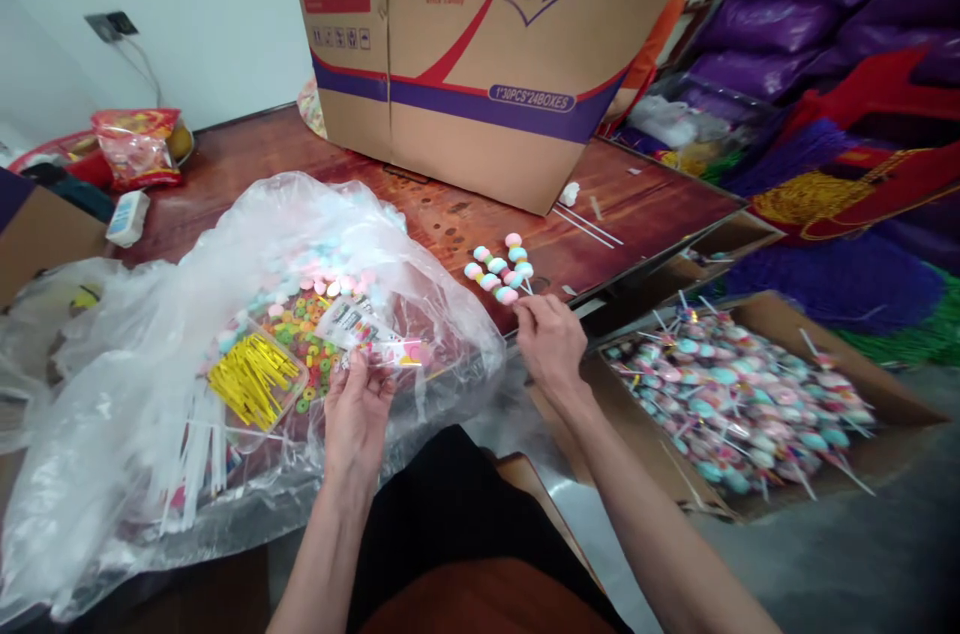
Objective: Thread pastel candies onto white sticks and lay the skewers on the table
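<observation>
My right hand (551, 339) is closed in a pinch at the lower ends of some candy skewers (496, 266). Pink, pale blue and white marshmallow-like pieces are threaded on them, above the table edge. My left hand (358, 414) has its thumb and fingertips closed on a clear printed wrapper (405, 352) with pink marks. Just behind that hand lie more printed wrappers (349, 322). Colourful ring candies (300, 326) are heaped on the plastic sheet, beside a clear tray of yellow twist ties (255, 379). White sticks (196, 454) lie to the near left.
A large cardboard carton (465, 114) stands at the back of the wooden table (442, 209). Crumpled clear plastic (127, 374) spreads across the left side. On the lower right, an open box (679, 469) holds many wrapped candy skewers. Two loose sticks (589, 226) lie near the carton.
</observation>
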Available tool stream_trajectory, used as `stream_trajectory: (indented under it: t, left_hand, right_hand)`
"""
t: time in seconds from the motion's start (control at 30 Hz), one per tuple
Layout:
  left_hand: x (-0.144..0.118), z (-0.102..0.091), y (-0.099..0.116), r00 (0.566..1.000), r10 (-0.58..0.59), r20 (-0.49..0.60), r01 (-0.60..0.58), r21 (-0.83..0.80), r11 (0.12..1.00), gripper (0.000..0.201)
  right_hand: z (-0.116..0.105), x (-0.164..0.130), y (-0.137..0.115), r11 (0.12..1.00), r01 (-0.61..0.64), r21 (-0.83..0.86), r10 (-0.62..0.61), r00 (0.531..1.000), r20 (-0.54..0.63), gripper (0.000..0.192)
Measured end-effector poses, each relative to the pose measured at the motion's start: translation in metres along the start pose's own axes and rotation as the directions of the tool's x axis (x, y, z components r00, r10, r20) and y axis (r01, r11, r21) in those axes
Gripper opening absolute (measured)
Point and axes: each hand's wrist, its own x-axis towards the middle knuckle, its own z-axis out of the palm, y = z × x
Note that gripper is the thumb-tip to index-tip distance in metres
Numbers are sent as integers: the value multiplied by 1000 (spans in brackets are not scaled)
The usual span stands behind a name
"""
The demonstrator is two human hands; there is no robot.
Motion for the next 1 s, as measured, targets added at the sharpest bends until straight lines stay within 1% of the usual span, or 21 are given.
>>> stream_trajectory:
  t: [0.03,0.1,0.17,0.23,0.3,0.4,0.47,0.53,0.6,0.7,0.77,0.83,0.93,1.0]
  left_hand:
    - [1,-1,1,1000,-10,-13,10,-9,1000,23]
    - [2,-2,3,999,-34,-40,33,-24,999,16]
    - [3,-2,3,997,-52,-55,51,-37,998,12]
    - [4,-2,4,998,-56,-42,54,-45,998,11]
    - [3,-2,4,998,-49,-29,48,-50,998,11]
    - [0,-2,4,999,-45,-25,44,-45,998,11]
    - [-2,-2,4,999,-42,-19,41,-34,999,11]
    - [-4,-4,4,1000,-31,1,31,-20,999,13]
    - [-4,-6,4,999,-10,31,10,0,1000,18]
    - [-3,-10,5,994,49,100,-53,41,998,27]
    - [-2,-12,6,984,84,157,-97,77,992,31]
    - [-3,-14,6,973,97,208,-123,116,986,32]
    - [-5,-14,3,961,118,250,-161,162,974,31]
    - [-6,-13,-1,956,154,251,-201,174,964,33]
  right_hand:
    - [-7,-4,-2,993,-16,116,22,999,-44,20]
    - [-26,-16,-9,931,-37,362,72,994,-82,17]
    - [-47,-31,-18,838,-48,543,82,996,-38,14]
    - [-64,-48,-29,776,-24,630,13,1000,23,12]
    - [-75,-61,-38,750,36,660,-87,995,44,12]
    - [-80,-72,-43,744,137,654,-197,980,19,12]
    - [-80,-74,-43,756,177,631,-235,972,9,14]
    - [-82,-74,-40,776,198,598,-263,964,23,16]
    - [-85,-73,-37,798,223,560,-299,953,46,17]
    - [-91,-70,-36,812,263,522,-354,932,81,17]
    - [-93,-69,-36,800,260,540,-377,919,117,17]
    - [-91,-70,-38,781,228,581,-377,914,148,17]
    - [-84,-74,-41,762,163,626,-334,928,165,17]
    - [-79,-77,-44,759,134,637,-308,936,170,17]
